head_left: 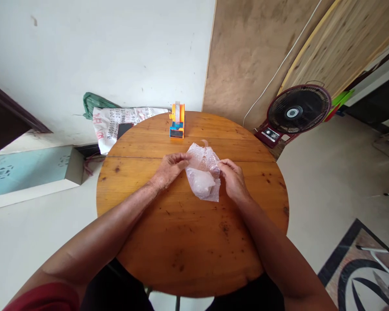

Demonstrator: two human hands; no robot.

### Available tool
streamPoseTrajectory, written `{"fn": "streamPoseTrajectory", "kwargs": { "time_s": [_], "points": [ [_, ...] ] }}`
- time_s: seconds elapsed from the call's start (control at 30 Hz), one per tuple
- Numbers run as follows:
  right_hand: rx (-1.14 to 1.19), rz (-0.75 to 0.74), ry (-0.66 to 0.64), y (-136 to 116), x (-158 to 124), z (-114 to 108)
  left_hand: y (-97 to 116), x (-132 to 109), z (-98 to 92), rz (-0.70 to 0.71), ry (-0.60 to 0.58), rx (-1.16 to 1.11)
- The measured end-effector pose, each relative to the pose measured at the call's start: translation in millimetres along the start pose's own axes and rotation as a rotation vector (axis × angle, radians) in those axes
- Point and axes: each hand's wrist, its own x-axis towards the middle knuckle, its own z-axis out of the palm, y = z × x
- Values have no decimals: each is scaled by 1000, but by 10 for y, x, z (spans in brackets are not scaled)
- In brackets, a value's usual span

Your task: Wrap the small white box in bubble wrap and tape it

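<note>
A crumpled piece of clear bubble wrap point(203, 172) lies in the middle of the round wooden table, with a whitish, partly covered bundle on its near side. What the bundle contains cannot be made out. My left hand point(171, 169) pinches the wrap's left edge between thumb and fingers. On the opposite side, my right hand point(233, 176) grips the right edge the same way. An orange and blue tape dispenser point(177, 121) with a roll of tape stands beyond the wrap, near the table's far edge.
The round table point(188, 242) stands by a white wall. Behind its left side lies a printed white sack point(116, 121) with a green bag point(97, 103). A dark red fan point(298, 108) is at the right, and a pale blue box-like piece point(35, 168) at the left.
</note>
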Motion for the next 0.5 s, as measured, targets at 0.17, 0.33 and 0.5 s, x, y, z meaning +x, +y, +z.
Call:
{"fn": "streamPoseTrajectory", "kwargs": {
  "time_s": [0.17,0.33,0.5],
  "points": [
    [152,99,19,15,13,7,-40,30,-46,2,27,140],
    [88,56,-14,-13,-13,7,-60,18,5,53,-30,23],
    [14,-11,-106,17,-26,-7,-21,-12,61,149,-168,-12]
  ]
}}
